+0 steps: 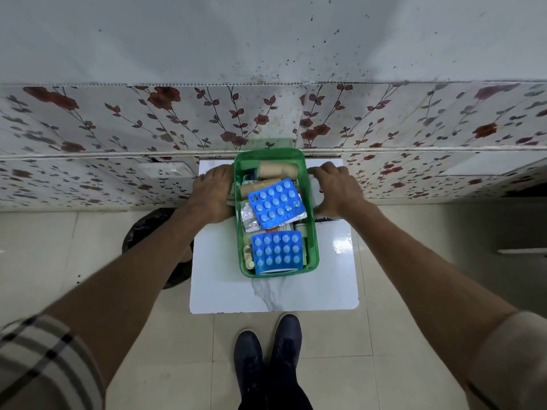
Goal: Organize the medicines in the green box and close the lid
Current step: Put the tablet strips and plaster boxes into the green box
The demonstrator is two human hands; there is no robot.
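The green box (313, 250) stands open on a small white table (266, 294), filled with medicines. Two blue blister packs lie on top, one tilted in the middle (275, 204) and one near the front (276, 251). Silver foil strips (248, 217) and two beige bandage rolls (276, 170) lie beside and behind them. My left hand (211, 193) rests palm down against the box's left wall, over a printed packet (230, 200) that peeks out beneath it. My right hand (336, 189) is just right of the box, fingers curled over a white packet (314, 184). A translucent green piece (270, 142), maybe the lid, leans behind the box.
The table stands against a floral-patterned wall (118, 128) with a socket plate (165, 170) at the left. A black bin bag (148, 229) sits on the tiled floor left of the table. My dark shoes (266, 350) are just in front of the table.
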